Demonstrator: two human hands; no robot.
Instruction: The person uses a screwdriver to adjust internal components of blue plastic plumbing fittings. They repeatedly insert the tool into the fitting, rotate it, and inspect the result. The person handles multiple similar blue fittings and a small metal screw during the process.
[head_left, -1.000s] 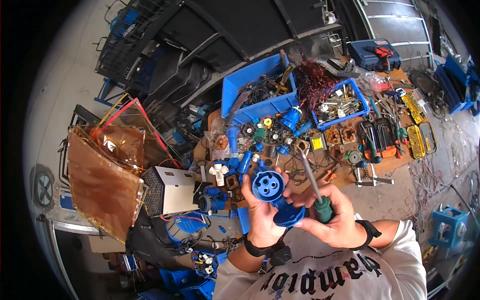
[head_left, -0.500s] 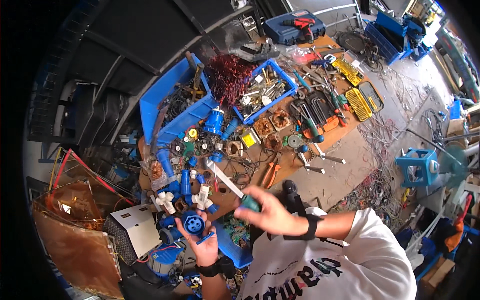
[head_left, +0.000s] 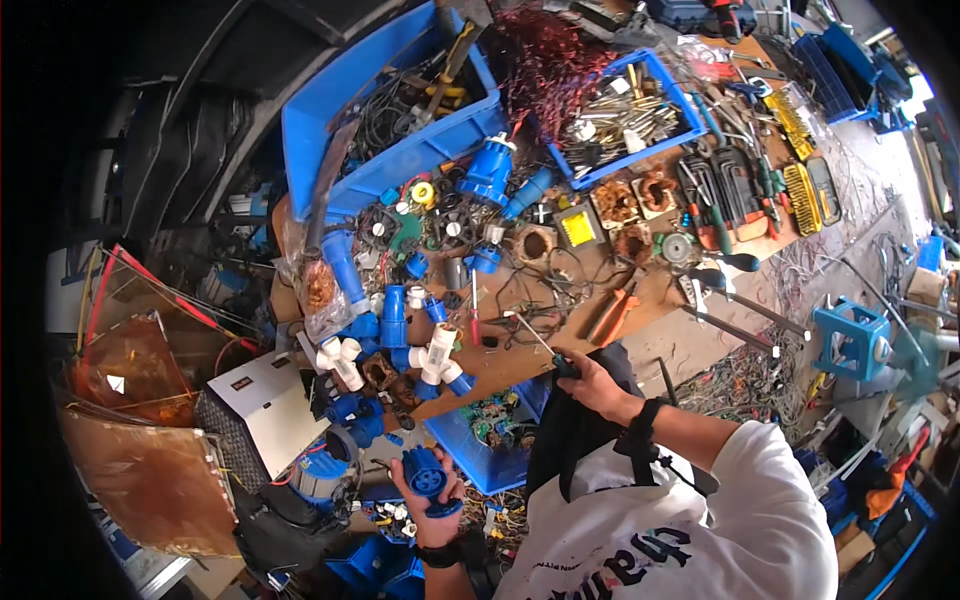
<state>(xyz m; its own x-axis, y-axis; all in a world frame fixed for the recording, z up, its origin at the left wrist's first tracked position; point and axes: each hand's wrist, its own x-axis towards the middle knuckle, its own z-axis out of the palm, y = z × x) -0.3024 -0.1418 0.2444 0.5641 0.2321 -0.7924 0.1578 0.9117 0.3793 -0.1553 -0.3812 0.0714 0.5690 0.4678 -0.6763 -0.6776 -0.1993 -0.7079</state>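
My left hand (head_left: 437, 512) is closed around a blue round industrial socket (head_left: 425, 474), whose face with several holes is turned up. Its blue hinged lid (head_left: 444, 508) hangs open against my fingers. To the right, my right hand (head_left: 598, 390) grips the dark green handle of a screwdriver (head_left: 541, 340). The thin shaft points up and left over the table's near edge, apart from the socket. White and blue pipe-like connectors (head_left: 436, 358) lie on the table beyond my left hand. Orange-handled pliers (head_left: 612, 316) rest just beyond the right one.
A blue bin of circuit boards (head_left: 490, 482) stands below the table edge between my hands. Farther back are a large blue crate (head_left: 420, 150) and a blue tray of metal parts (head_left: 640, 160). Hand tools (head_left: 735, 200) crowd the right side; a blue stool (head_left: 850, 338) stands beyond.
The whole view has shifted. My left hand, with the socket, has moved down away from the table. My right hand has drawn the screwdriver away from the socket to the right.
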